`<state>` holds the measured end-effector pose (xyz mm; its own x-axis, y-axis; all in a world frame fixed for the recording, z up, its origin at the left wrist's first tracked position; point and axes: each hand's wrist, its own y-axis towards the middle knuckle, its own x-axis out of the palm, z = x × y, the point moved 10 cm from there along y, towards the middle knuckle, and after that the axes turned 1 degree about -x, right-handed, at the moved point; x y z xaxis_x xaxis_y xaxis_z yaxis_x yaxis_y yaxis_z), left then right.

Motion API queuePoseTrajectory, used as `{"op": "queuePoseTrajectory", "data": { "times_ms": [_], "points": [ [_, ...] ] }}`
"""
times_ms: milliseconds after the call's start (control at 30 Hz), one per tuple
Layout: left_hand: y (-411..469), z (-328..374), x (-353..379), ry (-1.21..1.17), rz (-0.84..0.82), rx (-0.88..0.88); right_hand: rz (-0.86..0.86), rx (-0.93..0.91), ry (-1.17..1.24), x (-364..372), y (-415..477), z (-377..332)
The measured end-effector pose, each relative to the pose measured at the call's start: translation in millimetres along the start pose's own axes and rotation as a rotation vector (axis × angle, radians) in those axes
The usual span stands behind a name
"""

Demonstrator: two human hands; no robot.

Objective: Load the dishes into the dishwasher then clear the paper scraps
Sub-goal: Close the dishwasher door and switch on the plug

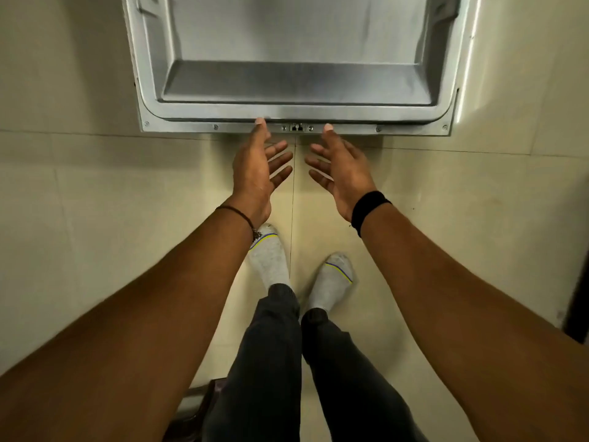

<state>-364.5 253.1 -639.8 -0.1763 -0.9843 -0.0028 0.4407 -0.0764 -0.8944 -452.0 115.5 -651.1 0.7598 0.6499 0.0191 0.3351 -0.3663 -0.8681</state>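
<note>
Your left hand (258, 167) and right hand (341, 173) reach side by side for the front lip of the dishwasher door (207, 126). Both are open: fingers straight and spread, palms turned toward each other, holding nothing. Each thumb tip touches the lip, one on either side of the small dark latch (296, 127). A thin thread bracelet (237, 215) circles your left wrist and a black fabric wristband (369, 208) your right.

The door lies dropped open below you. Its inner face is a brushed grey metal pan with rounded corners, a stepped recess and a flat screwed rim. No racks, dishes or paper scraps are in view, so how far loading has got cannot be read here.

This looks like the door-handling step, though whether you are settling it open or starting to lift it shut is unclear. Either way, the next move probably calls for an even pull from both hands. Keep your fingers under the lip and away from the latch.

Below the hands, grey socks (267, 256) and dark trousers (271, 362) stand on pale, glossy floor tiles (95, 186).
</note>
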Motion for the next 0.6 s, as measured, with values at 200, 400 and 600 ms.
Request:
{"op": "queuePoseTrajectory", "data": {
  "times_ms": [200, 400, 600],
  "points": [
    [58, -33, -4, -0.108, 0.000, -0.014, -0.029, 0.032, 0.048, -2, 50, 35],
    [93, -29, 7, -0.257, -0.055, 0.026, -0.087, -0.034, 0.179, 5, 78, 30],
    [94, -23, 11, -0.356, -0.025, 0.021, -0.090, -0.028, 0.186, 7, 77, 22]
  ]
}}
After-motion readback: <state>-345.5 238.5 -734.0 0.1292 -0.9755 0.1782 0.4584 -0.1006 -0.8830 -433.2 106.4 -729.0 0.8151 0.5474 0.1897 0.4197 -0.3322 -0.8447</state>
